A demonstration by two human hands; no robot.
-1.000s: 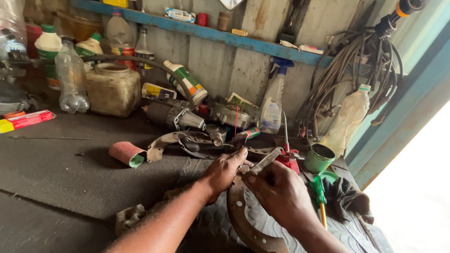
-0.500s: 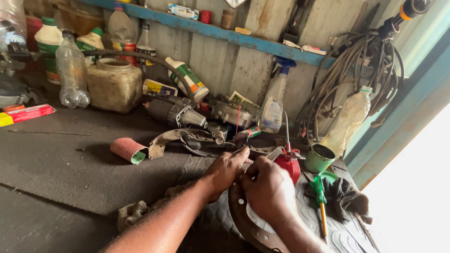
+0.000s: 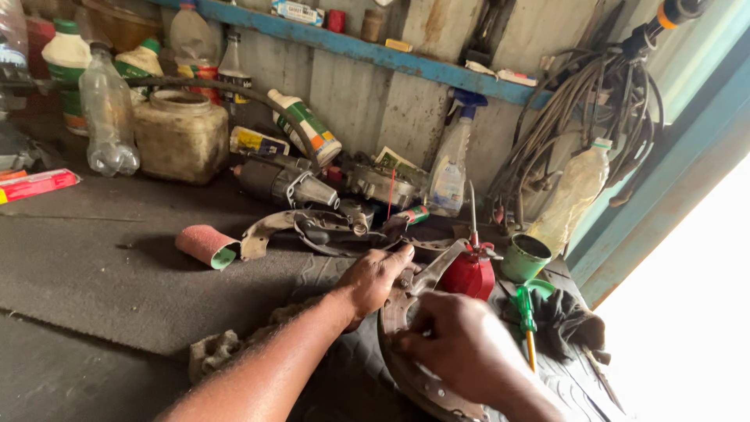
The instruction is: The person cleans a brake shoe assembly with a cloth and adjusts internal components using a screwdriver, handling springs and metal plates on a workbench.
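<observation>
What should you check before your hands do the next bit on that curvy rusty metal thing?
1. Left hand on the curved brake shoe: ok.
2. Right hand gripping its rim: ok.
3. Shoe resting on the tyre, not hanging over the edge: ok.
4. Red oil can upright, close beside the hands: ok, but watch it.
5. Green screwdriver in reach: ok.
6. Small parts under the fingers: cannot tell.
</observation>
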